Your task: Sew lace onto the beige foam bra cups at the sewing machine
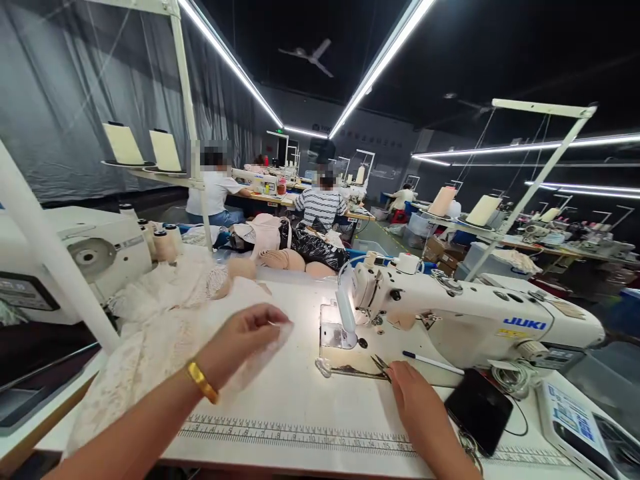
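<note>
My left hand (pixel 255 330), with a gold bracelet on its wrist, is raised over the left part of the white table. Thumb and fingers pinch a thin, pale sheer fabric (pixel 256 363) that hangs below the hand and is blurred. Low at the right, my right hand (pixel 413 387) is closed around small metal thread snips (pixel 381 365), whose points stick out toward the machine's needle plate. The white JUKI sewing machine (pixel 465 320) stands just beyond that hand. A pen (pixel 433 363) lies on the machine bed beside it.
Cream lace fabric (pixel 145 360) is heaped on the left. Beige foam cups (pixel 283 260) and a black plastic bag (pixel 320 245) lie behind the table. A dark phone-like slab (pixel 479 410) rests at right. A printed ruler (pixel 300 432) runs along the front edge. Co-workers sit farther back.
</note>
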A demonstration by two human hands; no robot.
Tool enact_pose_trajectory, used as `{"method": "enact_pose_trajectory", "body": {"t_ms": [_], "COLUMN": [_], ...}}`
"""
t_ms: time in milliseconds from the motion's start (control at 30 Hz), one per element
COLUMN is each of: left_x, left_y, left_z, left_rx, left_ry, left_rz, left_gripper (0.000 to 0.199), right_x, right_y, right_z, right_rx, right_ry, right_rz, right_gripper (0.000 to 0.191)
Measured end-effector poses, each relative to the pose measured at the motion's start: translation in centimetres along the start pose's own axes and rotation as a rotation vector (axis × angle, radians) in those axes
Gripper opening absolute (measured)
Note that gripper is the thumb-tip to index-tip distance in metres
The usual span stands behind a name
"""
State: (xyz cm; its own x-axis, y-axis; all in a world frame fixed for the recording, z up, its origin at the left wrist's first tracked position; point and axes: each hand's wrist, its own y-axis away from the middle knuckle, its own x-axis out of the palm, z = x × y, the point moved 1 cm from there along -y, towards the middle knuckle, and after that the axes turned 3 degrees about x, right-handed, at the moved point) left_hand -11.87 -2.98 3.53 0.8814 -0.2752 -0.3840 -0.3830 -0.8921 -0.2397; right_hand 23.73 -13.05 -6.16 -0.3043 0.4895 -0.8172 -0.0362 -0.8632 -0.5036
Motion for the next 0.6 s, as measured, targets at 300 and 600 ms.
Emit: {"method": "enact_pose_trajectory", "body": {"t_ms": [300, 600], "left_x": [7.3, 5.5], "left_y": [1.4, 1.5], "left_z": [1.8, 0.8], "left_rx": [-0.265, -0.213], "left_ry": [0.343, 0.085], "left_rz": [0.244, 0.366], "left_gripper": [0.068, 0.075], "right_x": [-0.1, 0.4], "right_y": [-1.2, -1.7], "right_z": [9.8, 11.4], "right_rx": [-0.297, -0.420], "right_ry": [-0.099, 0.089], "right_rz": [-0.072, -0.112], "right_gripper": [0.031, 0.033]}}
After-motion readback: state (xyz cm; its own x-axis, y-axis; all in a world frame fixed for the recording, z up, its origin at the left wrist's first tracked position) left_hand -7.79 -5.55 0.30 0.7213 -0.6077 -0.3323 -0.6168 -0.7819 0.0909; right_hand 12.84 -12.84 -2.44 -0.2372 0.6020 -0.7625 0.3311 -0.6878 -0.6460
